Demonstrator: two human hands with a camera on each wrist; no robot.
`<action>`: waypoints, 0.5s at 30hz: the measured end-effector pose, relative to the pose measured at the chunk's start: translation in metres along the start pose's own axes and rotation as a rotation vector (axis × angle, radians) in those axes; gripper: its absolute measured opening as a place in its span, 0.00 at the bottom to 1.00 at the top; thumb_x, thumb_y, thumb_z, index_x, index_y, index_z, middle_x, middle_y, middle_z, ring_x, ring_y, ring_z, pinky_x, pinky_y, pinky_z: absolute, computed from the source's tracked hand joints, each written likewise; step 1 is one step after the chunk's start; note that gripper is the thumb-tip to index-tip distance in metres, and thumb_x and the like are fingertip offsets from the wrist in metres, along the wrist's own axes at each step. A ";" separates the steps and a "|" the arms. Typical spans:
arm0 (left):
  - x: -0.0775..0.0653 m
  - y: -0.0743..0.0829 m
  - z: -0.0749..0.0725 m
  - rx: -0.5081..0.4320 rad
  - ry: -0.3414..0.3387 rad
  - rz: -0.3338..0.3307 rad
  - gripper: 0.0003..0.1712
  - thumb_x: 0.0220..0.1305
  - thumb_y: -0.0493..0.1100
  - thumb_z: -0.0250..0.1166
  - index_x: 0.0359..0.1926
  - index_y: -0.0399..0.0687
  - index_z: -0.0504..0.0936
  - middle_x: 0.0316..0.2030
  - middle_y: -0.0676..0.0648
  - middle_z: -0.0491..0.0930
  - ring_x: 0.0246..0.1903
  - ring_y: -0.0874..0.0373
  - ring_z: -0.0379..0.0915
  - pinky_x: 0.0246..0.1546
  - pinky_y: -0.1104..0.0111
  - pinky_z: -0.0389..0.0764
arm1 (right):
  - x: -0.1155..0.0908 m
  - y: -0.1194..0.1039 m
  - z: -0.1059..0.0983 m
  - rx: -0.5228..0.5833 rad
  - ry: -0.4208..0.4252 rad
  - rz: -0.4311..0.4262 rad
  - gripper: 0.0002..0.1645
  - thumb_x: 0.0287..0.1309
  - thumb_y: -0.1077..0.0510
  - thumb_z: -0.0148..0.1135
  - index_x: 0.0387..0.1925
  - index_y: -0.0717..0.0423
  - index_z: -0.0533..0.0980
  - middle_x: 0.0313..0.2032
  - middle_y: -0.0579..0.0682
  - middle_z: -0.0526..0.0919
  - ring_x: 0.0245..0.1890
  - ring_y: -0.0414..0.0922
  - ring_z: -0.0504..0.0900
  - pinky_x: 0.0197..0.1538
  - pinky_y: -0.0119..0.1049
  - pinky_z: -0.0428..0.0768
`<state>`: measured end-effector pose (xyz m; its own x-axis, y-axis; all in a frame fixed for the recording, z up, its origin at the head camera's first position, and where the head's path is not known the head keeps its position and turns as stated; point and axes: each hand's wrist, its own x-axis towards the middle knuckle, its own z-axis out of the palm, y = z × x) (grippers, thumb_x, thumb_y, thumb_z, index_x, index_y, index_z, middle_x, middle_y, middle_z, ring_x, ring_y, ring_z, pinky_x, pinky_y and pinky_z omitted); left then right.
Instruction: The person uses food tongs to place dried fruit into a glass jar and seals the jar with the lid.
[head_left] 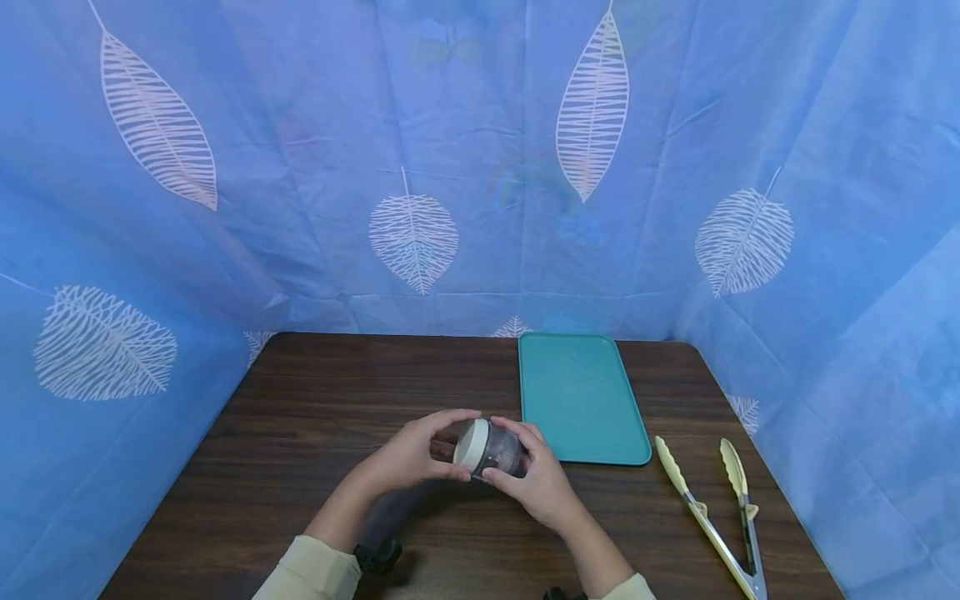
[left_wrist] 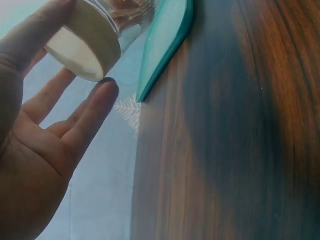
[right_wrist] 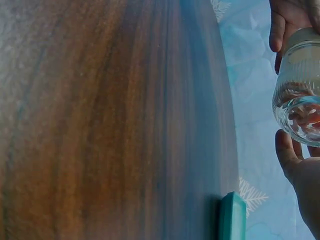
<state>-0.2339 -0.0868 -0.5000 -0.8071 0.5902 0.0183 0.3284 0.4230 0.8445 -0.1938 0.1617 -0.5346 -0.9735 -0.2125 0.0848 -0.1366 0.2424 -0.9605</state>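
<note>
A small clear glass jar [head_left: 501, 450] with a cream lid [head_left: 471, 447] is held on its side above the table, its lid toward the left. My left hand [head_left: 408, 454] holds the lid between thumb and fingers; the left wrist view shows the fingertips at the rim of the lid [left_wrist: 80, 45]. My right hand [head_left: 540, 483] grips the glass body, thumb on the near side and fingers over the far side. The jar [right_wrist: 300, 95] shows ribbed glass in the right wrist view. Whether anything is inside cannot be made out.
A teal tray [head_left: 581, 400] lies at the back right of the dark wooden table [head_left: 337, 383]. Spread tongs [head_left: 712, 525] with pale yellow tips rest near the right edge. Blue leaf-patterned cloth [head_left: 480, 150] hangs around the table.
</note>
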 end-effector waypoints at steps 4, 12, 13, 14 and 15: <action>-0.002 0.001 0.002 0.014 -0.034 0.046 0.49 0.63 0.40 0.81 0.81 0.59 0.68 0.80 0.44 0.68 0.68 0.40 0.79 0.63 0.49 0.86 | 0.000 0.005 -0.001 0.052 -0.023 0.013 0.44 0.61 0.58 0.81 0.76 0.41 0.72 0.69 0.54 0.72 0.69 0.53 0.73 0.71 0.42 0.79; -0.007 0.001 0.005 0.015 -0.067 0.054 0.48 0.66 0.34 0.77 0.79 0.66 0.67 0.80 0.45 0.67 0.76 0.37 0.71 0.69 0.43 0.80 | -0.002 0.008 -0.003 0.147 -0.056 0.070 0.41 0.67 0.56 0.76 0.77 0.42 0.71 0.73 0.56 0.70 0.70 0.53 0.74 0.68 0.37 0.79; -0.007 0.002 0.005 0.026 -0.071 0.065 0.47 0.66 0.32 0.76 0.79 0.66 0.67 0.80 0.44 0.66 0.76 0.38 0.70 0.69 0.43 0.80 | -0.003 0.008 -0.002 0.154 -0.057 0.083 0.41 0.67 0.55 0.76 0.77 0.43 0.71 0.74 0.56 0.70 0.70 0.53 0.74 0.69 0.38 0.79; -0.007 0.003 0.006 0.040 -0.076 0.082 0.47 0.67 0.31 0.76 0.78 0.65 0.67 0.81 0.43 0.65 0.77 0.38 0.70 0.69 0.43 0.80 | -0.003 0.008 -0.002 0.157 -0.055 0.090 0.40 0.68 0.55 0.76 0.78 0.44 0.71 0.74 0.56 0.70 0.70 0.53 0.75 0.69 0.38 0.78; -0.007 0.003 0.007 0.063 -0.078 0.103 0.46 0.67 0.30 0.75 0.78 0.64 0.66 0.82 0.42 0.63 0.77 0.39 0.70 0.70 0.44 0.80 | -0.004 0.008 -0.002 0.161 -0.056 0.095 0.40 0.68 0.55 0.75 0.78 0.45 0.70 0.75 0.57 0.70 0.71 0.53 0.75 0.69 0.39 0.78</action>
<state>-0.2239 -0.0845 -0.5011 -0.7277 0.6834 0.0589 0.4392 0.3983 0.8053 -0.1917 0.1665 -0.5421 -0.9682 -0.2494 -0.0186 -0.0092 0.1099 -0.9939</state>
